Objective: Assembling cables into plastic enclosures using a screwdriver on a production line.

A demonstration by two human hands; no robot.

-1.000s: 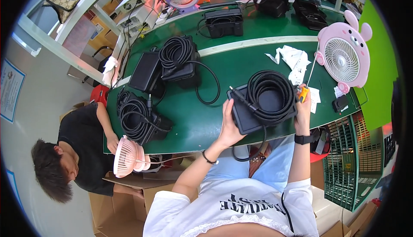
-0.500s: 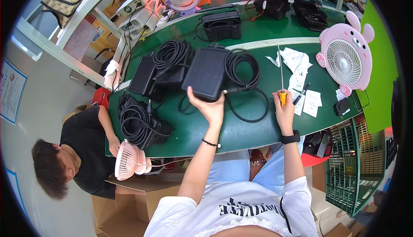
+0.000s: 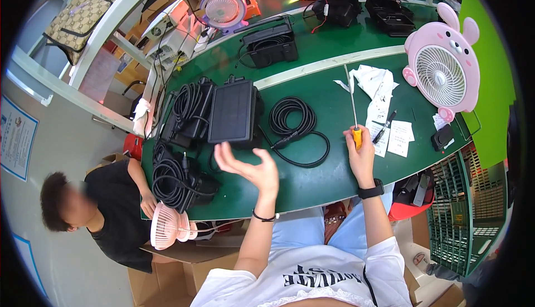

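Probably rigid, better lifted by the sides

Closed around a yellow-handled screwdriver point(image 3: 357, 138) at the right hand point(image 3: 363, 153). Loose and empty at the left hand point(image 3: 256, 173), spread just beside the near edge of the black case point(image 3: 234, 114); hard to tell whether touching. As for that case: flat on the green worktop point(image 3: 323, 184), left of a coiled black cable point(image 3: 292, 103). Judging by bulk, fairly heavy, perhaps slippery on top; best not held by the springy-looking cable.

Extends both forearms point(image 3: 259, 231) forward, holds left hand point(image 3: 256, 172) open with fingers point(image 3: 230, 161) apart, and has right hand point(image 3: 363, 155) curled in closed grip.
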